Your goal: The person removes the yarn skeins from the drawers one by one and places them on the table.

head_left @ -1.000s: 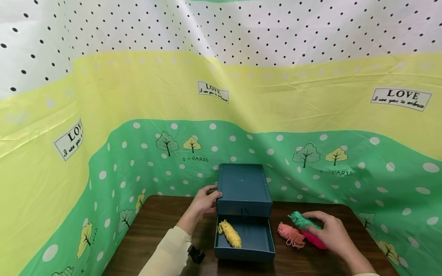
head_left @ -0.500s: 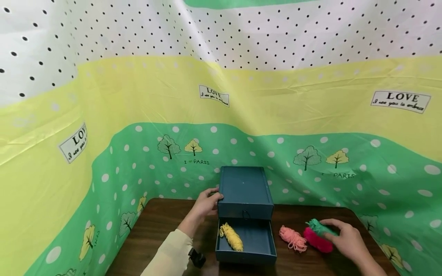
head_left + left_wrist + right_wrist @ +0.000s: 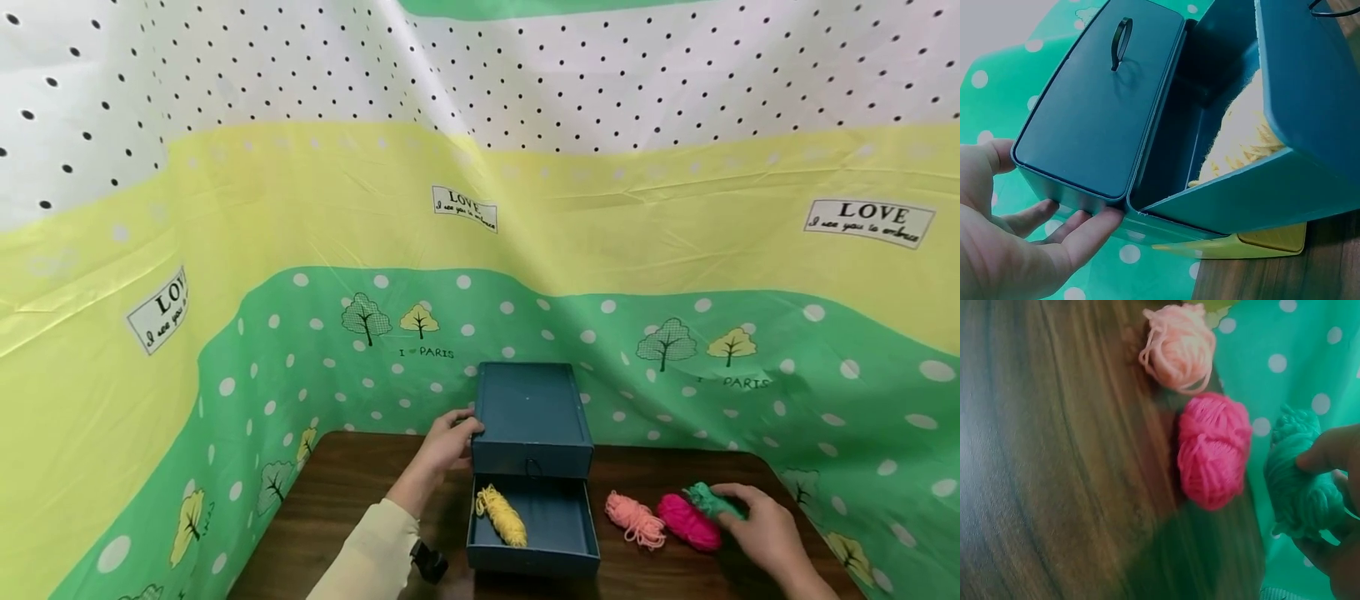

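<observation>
My left hand [image 3: 447, 443] rests against the left side of a dark blue drawer box [image 3: 531, 404], fingers spread along its side and thumb at the edge. The box's lower drawer [image 3: 558, 517] stands pulled out, with a yellow yarn skein [image 3: 502, 517] lying along its left side. In the left wrist view, the upper drawer front [image 3: 1100, 106] is flush and has a loop handle. My right hand [image 3: 765, 529] pinches a teal-green yarn skein [image 3: 1300, 478] between thumb and fingers. Beside it lie a hot-pink skein [image 3: 688, 522] and a coral-pink skein [image 3: 634, 520] on the table.
The dark wooden table [image 3: 352, 475] carries the box near its back edge. A patterned curtain [image 3: 420, 317] hangs around the back and sides. A small black object [image 3: 429, 562] shows beside the left sleeve [image 3: 371, 550].
My right hand has moved right with the green skein, uncovering the hot-pink one. The left hand stays against the box, and the yellow skein remains in the drawer.
</observation>
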Action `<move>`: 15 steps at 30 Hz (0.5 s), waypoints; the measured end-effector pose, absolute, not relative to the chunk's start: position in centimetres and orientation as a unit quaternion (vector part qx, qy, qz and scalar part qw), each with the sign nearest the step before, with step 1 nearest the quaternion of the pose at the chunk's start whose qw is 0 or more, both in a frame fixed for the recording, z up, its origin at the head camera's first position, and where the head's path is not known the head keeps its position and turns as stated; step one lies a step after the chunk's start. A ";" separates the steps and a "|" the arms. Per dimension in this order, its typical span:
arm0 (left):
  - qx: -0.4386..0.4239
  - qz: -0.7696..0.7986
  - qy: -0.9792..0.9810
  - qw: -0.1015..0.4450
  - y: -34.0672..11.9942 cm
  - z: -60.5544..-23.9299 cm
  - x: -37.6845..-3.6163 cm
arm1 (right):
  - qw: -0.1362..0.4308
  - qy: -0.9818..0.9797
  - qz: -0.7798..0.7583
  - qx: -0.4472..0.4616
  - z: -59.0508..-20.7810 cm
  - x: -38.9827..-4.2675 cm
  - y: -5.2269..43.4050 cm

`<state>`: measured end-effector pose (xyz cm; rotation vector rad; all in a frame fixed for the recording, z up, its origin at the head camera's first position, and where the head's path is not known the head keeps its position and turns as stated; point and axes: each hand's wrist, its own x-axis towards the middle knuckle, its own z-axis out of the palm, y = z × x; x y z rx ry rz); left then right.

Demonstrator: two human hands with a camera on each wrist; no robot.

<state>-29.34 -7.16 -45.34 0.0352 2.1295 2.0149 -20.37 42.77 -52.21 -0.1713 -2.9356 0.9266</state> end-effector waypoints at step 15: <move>0.028 0.688 0.717 0.109 -7.5 -45.5 -29.4 | -0.019 -0.966 0.251 -0.063 -54.7 -21.2 44.9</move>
